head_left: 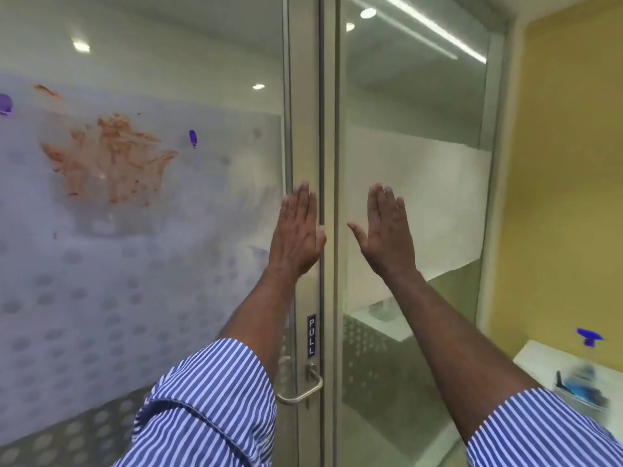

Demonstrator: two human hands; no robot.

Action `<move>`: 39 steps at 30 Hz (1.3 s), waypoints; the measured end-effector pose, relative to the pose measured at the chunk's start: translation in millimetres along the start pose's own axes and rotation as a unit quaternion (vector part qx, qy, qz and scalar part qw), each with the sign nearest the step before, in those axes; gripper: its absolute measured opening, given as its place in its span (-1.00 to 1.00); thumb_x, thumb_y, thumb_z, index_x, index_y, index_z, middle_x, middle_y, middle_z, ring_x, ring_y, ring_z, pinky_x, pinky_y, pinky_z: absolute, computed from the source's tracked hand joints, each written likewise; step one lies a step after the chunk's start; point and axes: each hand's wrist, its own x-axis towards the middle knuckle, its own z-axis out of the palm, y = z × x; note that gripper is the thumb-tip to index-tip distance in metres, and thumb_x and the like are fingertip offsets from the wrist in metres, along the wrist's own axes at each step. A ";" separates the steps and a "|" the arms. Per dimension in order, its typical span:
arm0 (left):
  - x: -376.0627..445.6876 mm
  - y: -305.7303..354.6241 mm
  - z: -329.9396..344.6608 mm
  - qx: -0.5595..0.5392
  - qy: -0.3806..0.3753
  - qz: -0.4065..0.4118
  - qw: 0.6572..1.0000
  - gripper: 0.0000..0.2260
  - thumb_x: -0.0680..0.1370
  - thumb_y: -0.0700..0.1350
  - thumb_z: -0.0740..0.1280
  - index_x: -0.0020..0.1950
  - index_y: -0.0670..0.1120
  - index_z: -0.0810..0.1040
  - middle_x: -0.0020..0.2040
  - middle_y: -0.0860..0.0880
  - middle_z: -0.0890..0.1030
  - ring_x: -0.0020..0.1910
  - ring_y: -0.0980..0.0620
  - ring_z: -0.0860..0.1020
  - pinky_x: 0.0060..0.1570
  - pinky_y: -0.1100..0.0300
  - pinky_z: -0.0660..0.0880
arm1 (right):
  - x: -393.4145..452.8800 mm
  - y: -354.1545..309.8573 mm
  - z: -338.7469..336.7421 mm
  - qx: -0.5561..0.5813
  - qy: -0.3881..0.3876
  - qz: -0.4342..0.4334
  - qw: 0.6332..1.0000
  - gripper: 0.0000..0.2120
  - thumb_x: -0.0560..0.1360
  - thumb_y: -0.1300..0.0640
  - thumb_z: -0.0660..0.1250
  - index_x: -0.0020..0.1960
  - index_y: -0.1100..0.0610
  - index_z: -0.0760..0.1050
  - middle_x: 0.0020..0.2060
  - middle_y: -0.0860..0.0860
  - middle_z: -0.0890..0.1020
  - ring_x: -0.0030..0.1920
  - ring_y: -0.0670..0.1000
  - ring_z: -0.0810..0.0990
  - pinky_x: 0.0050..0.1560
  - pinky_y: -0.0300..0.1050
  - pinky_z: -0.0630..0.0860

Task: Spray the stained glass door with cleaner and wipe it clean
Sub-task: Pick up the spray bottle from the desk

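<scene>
At the left of the frame is the glass door (141, 264), frosted and covered in pale dots. A big reddish-brown stain (111, 156) is smeared on it at the upper left, and small purple blobs (193, 137) sit near the stain — one at the far left edge, one just to its right. Next comes the door's metal frame (305, 96), running from top to bottom in the middle of the frame. The left hand (298, 232) is held up flat in front of this frame, fingers straight and close together, and it holds nothing. Lower down on the frame are a small dark PULL sign (312, 335) and a silver handle (301, 387). To the right of the frame is a second glass panel (414, 197). The right hand (386, 234) is raised in front of it, flat and open too, thumb out to the side, with nothing in it. Both arms wear rolled-up blue and white striped sleeves (209, 399). At the lower right, beside a yellow wall (566, 163), a white worktop (539, 360) carries a spray bottle with a purple top (589, 337) — it is blurry — and some blue things I cannot make out.
</scene>
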 end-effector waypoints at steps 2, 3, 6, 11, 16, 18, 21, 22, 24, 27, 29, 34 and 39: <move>15.6 24.6 20.5 -0.031 -0.006 0.006 0.999 -0.33 0.61 0.01 0.00 0.64 -0.27 -0.08 0.67 -0.27 -0.09 0.67 -0.19 -0.09 0.64 -0.15 -0.01 | -1.9 32.4 -1.5 -0.015 0.004 0.024 1.000 -0.21 0.64 -0.26 -0.04 0.64 0.28 -0.02 0.64 0.19 0.06 0.64 0.17 0.01 0.63 0.13 -0.05; 24.3 39.2 32.4 -0.040 -0.006 0.013 0.999 -0.33 0.61 0.01 0.00 0.64 -0.27 -0.09 0.67 -0.27 -0.09 0.67 -0.19 -0.08 0.64 -0.15 -0.01 | -3.3 51.8 0.0 -0.028 0.004 0.037 0.999 -0.21 0.64 -0.26 -0.05 0.64 0.27 -0.03 0.64 0.18 0.06 0.65 0.16 0.01 0.63 0.13 -0.05; 49.3 88.4 69.6 -0.054 -0.007 0.037 0.998 -0.34 0.64 0.01 0.01 0.65 -0.27 -0.10 0.67 -0.26 -0.10 0.67 -0.19 -0.10 0.65 -0.12 -0.07 | -10.0 109.3 0.7 -0.054 -0.001 0.061 0.997 -0.22 0.65 -0.26 -0.05 0.64 0.27 -0.04 0.64 0.18 0.06 0.65 0.15 0.01 0.63 0.12 -0.06; 79.0 167.0 127.3 -0.095 -0.012 0.060 0.994 -0.35 0.65 0.00 0.04 0.65 -0.25 -0.10 0.67 -0.24 -0.11 0.67 -0.18 -0.12 0.64 -0.12 -0.06 | -29.1 201.2 0.8 -0.107 -0.015 0.085 0.990 -0.24 0.67 -0.25 -0.05 0.65 0.25 -0.07 0.64 0.18 0.06 0.65 0.15 -0.02 0.64 0.11 -0.08; 96.2 236.9 174.4 -0.140 -0.041 0.074 0.987 -0.35 0.61 0.01 -0.04 0.65 -0.25 -0.04 0.67 -0.24 -0.07 0.67 -0.18 -0.08 0.63 -0.14 0.01 | -56.7 273.1 -1.0 -0.148 -0.031 0.114 0.982 -0.25 0.66 -0.23 0.00 0.64 0.26 -0.01 0.63 0.20 0.13 0.64 0.18 0.05 0.63 0.10 -0.05; 99.1 260.5 194.0 -0.153 -0.053 0.076 0.984 -0.35 0.61 0.01 -0.04 0.65 -0.24 -0.03 0.67 -0.24 -0.07 0.67 -0.17 -0.08 0.64 -0.13 0.01 | -68.4 298.1 0.3 -0.162 -0.033 0.124 0.978 -0.26 0.66 -0.24 -0.02 0.64 0.26 0.02 0.61 0.22 0.17 0.63 0.20 0.10 0.63 0.12 -0.01; 99.9 292.8 220.8 -0.181 -0.069 0.078 0.978 -0.36 0.62 0.03 -0.06 0.66 -0.21 -0.05 0.68 -0.21 -0.10 0.67 -0.15 -0.10 0.64 -0.11 -0.02 | -85.2 330.5 2.1 -0.172 -0.040 0.137 0.975 -0.26 0.67 -0.23 0.00 0.64 0.26 0.03 0.61 0.22 0.17 0.63 0.20 0.11 0.63 0.12 -0.02; 100.1 305.4 231.6 -0.191 -0.076 0.079 0.975 -0.36 0.62 0.04 -0.08 0.66 -0.20 -0.07 0.68 -0.20 -0.12 0.67 -0.15 -0.11 0.65 -0.10 -0.04 | -92.0 342.8 4.7 -0.175 -0.046 0.143 0.973 -0.27 0.67 -0.22 0.03 0.64 0.25 0.03 0.61 0.22 0.17 0.63 0.20 0.11 0.63 0.10 -0.03; 98.6 329.5 253.1 -0.212 -0.090 0.081 0.970 -0.36 0.63 0.05 -0.10 0.66 -0.19 -0.09 0.68 -0.19 -0.14 0.67 -0.14 -0.13 0.65 -0.08 -0.06 | -105.9 364.8 12.9 -0.180 -0.060 0.158 0.969 -0.27 0.68 -0.22 0.04 0.64 0.24 0.01 0.62 0.21 0.16 0.63 0.19 0.09 0.63 0.10 -0.04; 93.6 365.1 288.6 -0.251 -0.112 0.081 0.958 -0.37 0.61 0.04 -0.12 0.66 -0.18 -0.08 0.68 -0.19 -0.13 0.67 -0.14 -0.12 0.65 -0.09 -0.04 | -127.7 397.4 28.2 -0.187 -0.080 0.184 0.962 -0.27 0.67 -0.24 -0.01 0.64 0.23 0.02 0.62 0.20 0.15 0.63 0.19 0.08 0.63 0.11 -0.03; 92.9 387.0 318.5 -0.259 -0.128 0.084 0.954 -0.35 0.60 0.05 -0.13 0.66 -0.18 -0.08 0.68 -0.20 -0.13 0.67 -0.14 -0.12 0.65 -0.10 -0.03 | -138.7 418.2 39.9 -0.191 -0.088 0.202 0.957 -0.25 0.65 -0.27 -0.06 0.64 0.23 0.02 0.62 0.19 0.16 0.63 0.18 0.09 0.63 0.11 -0.03; 94.7 432.8 394.6 -0.288 -0.172 0.099 0.937 -0.34 0.60 0.05 -0.12 0.66 -0.20 -0.12 0.67 -0.20 -0.16 0.67 -0.14 -0.17 0.65 -0.08 -0.09 | -168.1 467.3 74.0 -0.199 -0.092 0.236 0.947 -0.25 0.65 -0.25 -0.06 0.64 0.25 0.06 0.61 0.20 0.19 0.62 0.20 0.12 0.62 0.12 -0.02; 95.1 477.4 467.4 -0.327 -0.209 0.123 0.913 -0.34 0.60 0.07 -0.15 0.64 -0.20 -0.17 0.66 -0.19 -0.20 0.66 -0.10 -0.21 0.65 -0.06 -0.16 | -202.3 523.7 111.9 -0.221 -0.130 0.276 0.927 -0.24 0.64 -0.27 -0.08 0.63 0.24 0.07 0.61 0.18 0.20 0.62 0.19 0.12 0.62 0.13 0.00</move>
